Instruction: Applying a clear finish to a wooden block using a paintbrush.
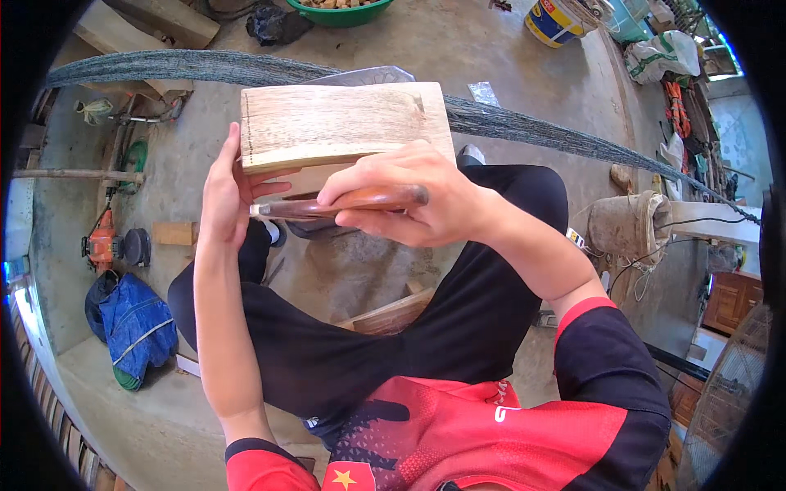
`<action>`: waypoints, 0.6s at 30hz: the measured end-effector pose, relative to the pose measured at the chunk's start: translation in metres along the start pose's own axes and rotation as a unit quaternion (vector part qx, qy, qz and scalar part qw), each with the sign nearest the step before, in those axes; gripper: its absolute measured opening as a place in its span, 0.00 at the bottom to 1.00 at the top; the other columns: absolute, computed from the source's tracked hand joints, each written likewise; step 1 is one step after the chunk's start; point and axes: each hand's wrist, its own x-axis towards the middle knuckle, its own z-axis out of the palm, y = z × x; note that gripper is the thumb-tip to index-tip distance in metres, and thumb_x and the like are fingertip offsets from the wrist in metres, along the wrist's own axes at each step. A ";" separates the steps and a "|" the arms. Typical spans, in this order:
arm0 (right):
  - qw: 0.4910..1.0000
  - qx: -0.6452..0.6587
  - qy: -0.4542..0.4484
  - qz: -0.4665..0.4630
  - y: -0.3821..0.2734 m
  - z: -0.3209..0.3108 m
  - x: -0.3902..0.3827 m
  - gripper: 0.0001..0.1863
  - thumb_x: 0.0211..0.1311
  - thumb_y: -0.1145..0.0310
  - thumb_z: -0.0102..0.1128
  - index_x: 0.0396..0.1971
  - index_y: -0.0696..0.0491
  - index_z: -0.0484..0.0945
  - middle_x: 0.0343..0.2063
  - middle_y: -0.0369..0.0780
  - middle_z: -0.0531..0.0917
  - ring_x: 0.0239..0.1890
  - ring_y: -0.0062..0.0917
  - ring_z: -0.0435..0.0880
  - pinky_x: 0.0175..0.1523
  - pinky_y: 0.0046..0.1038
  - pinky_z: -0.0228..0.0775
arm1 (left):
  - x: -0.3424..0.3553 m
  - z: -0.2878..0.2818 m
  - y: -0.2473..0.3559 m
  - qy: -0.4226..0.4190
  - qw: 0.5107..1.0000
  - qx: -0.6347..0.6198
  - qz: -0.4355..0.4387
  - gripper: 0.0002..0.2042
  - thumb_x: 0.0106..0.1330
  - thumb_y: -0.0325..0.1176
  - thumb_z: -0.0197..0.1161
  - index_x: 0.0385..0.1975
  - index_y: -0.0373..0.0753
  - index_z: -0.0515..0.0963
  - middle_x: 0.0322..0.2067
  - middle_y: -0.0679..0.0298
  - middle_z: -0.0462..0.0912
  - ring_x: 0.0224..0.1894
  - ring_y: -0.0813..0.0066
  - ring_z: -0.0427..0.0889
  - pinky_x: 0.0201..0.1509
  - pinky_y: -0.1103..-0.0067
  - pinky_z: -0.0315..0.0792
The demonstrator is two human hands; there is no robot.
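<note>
A pale wooden box or thick block is held up in front of me, with a row of small dark marks along its left end. My left hand grips it at the lower left corner, thumb up along the end and fingers reaching underneath. Just below its near edge, my right hand is wrapped around a brown wooden-handled tool that lies crosswise, with a pale tip pointing left toward my left palm. The tool's working part cannot be made out. My right knuckles overlap the box's near edge.
A dark net hammock stretches across behind the box. Between my legs lies a wooden piece. On the left are an orange power tool and a blue bag; on the right, a dirty bucket. A green basin holds wood pieces.
</note>
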 end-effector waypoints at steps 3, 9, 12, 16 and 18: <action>0.998 0.062 0.008 0.023 0.006 -0.010 0.001 0.18 0.68 0.74 0.71 0.56 0.49 0.83 0.39 0.39 0.92 0.40 0.29 0.93 0.44 0.27 0.83 | -0.003 0.008 0.005 0.002 0.999 0.037 0.018 0.30 0.82 0.57 0.51 0.62 0.32 0.79 0.53 0.56 0.88 0.51 0.67 0.90 0.50 0.69 0.87; 0.979 -0.147 0.101 -0.103 0.019 -0.032 0.013 0.17 0.67 0.75 0.71 0.55 0.55 0.84 0.48 0.39 0.89 0.42 0.31 0.90 0.44 0.29 0.82 | -0.004 0.004 0.004 -0.030 0.999 0.027 0.032 0.29 0.82 0.55 0.55 0.59 0.29 0.81 0.49 0.55 0.90 0.50 0.69 0.90 0.51 0.71 0.87; 0.979 -0.169 0.092 -0.073 0.020 -0.025 0.012 0.18 0.65 0.72 0.72 0.55 0.48 0.85 0.44 0.37 0.88 0.42 0.34 0.89 0.45 0.32 0.81 | -0.003 0.004 0.004 -0.046 0.998 0.047 0.025 0.30 0.81 0.56 0.55 0.57 0.29 0.82 0.48 0.55 0.90 0.49 0.69 0.90 0.50 0.71 0.87; 0.984 -0.159 0.028 -0.079 0.016 -0.016 0.012 0.17 0.63 0.68 0.74 0.52 0.44 0.86 0.40 0.35 0.86 0.41 0.35 0.88 0.44 0.34 0.80 | -0.005 0.003 0.002 -0.022 0.999 0.042 0.022 0.29 0.81 0.56 0.55 0.58 0.30 0.82 0.48 0.56 0.90 0.48 0.70 0.90 0.49 0.71 0.87; 0.985 -0.151 -0.011 -0.079 0.001 -0.017 0.013 0.16 0.62 0.66 0.76 0.49 0.44 0.87 0.37 0.35 0.86 0.38 0.33 0.88 0.42 0.34 0.80 | 0.000 0.003 -0.004 0.021 0.999 0.036 0.018 0.32 0.80 0.59 0.56 0.59 0.30 0.82 0.47 0.57 0.90 0.46 0.71 0.90 0.48 0.72 0.86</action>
